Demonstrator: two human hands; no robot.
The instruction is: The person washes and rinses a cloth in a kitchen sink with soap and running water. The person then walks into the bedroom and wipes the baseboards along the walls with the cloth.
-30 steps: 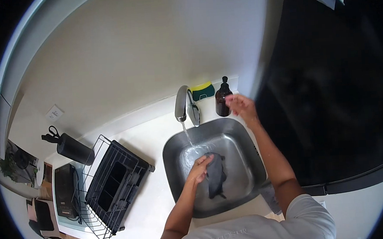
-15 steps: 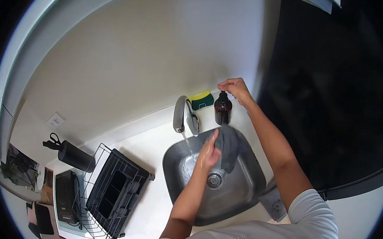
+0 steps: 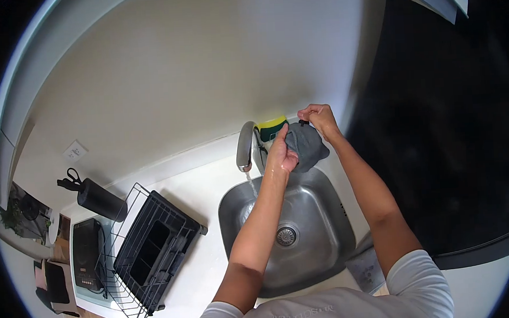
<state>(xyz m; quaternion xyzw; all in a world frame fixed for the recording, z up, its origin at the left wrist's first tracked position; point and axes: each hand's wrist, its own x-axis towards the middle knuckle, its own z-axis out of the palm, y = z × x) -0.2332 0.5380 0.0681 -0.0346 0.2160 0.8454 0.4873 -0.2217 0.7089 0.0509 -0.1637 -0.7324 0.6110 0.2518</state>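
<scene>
My left hand [image 3: 282, 156] is closed on a bunched grey cloth [image 3: 308, 147], held in front of the soap bottle above the back right of the sink. The cloth hides nearly all of the bottle. Over the bottle's black pump head [image 3: 303, 122], the fingers of my right hand [image 3: 320, 120] are curled and touching it. A thin stream of water runs from the chrome faucet [image 3: 246, 147] into the steel sink [image 3: 322, 236], to the left of the cloth. Behind the faucet is a yellow and green sponge [image 3: 273, 128].
A black wire dish rack [image 3: 155, 250] stands on the white counter [image 3: 201, 190] left of the sink. Further left are a black holder [image 3: 101, 200] with scissors and a black portable cooktop [image 3: 88, 254]. A large dark panel [image 3: 449, 137] borders the right side.
My left hand has raised the grey cloth from over the sink up to the pump head, now covering the bottle. My right hand stays at the pump. The view has shifted slightly.
</scene>
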